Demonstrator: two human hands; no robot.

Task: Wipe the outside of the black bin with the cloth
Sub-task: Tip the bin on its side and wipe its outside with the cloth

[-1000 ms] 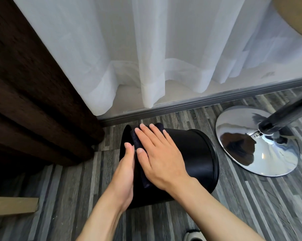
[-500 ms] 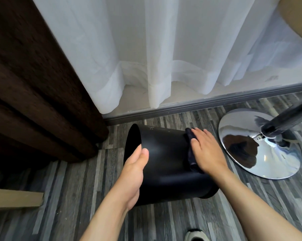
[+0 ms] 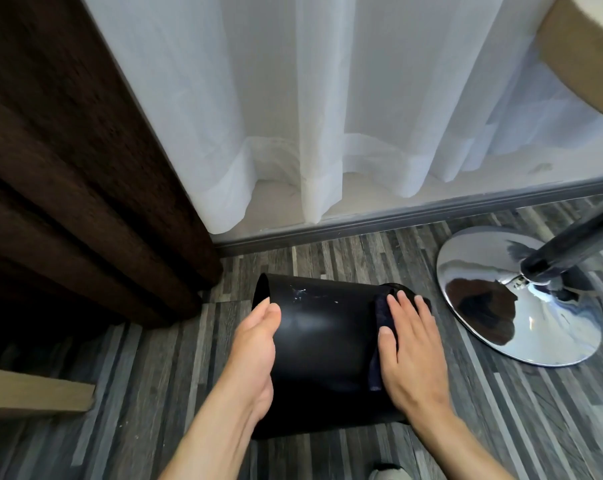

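The floor [image 3: 328,265] is laid in narrow grey, wood-look strips of mixed light and dark tones. Along its far edge runs a grey baseboard [image 3: 397,216], and above that hangs a sheer white curtain [image 3: 328,116] whose hem stops just short of the floor. A heavy dark brown curtain [image 3: 68,168] fills the left side and reaches down to the floor. At the right stands a shiny chrome disc base [image 3: 501,323] with a dark pole [image 3: 577,244] rising from it. A pale wooden edge [image 3: 33,393] shows at the near left.

The black bin [image 3: 324,341] lies on its side on the floor in the middle, its open mouth facing left, with a few pale specks on its upper wall. The left hand [image 3: 255,351] holds the bin at the rim, its grip curled around the edge with the thumb on the outside. The right hand [image 3: 411,348] lies flat, fingers together and stretched out, pressing a dark cloth [image 3: 379,337] against the bin's outer wall near its base end.
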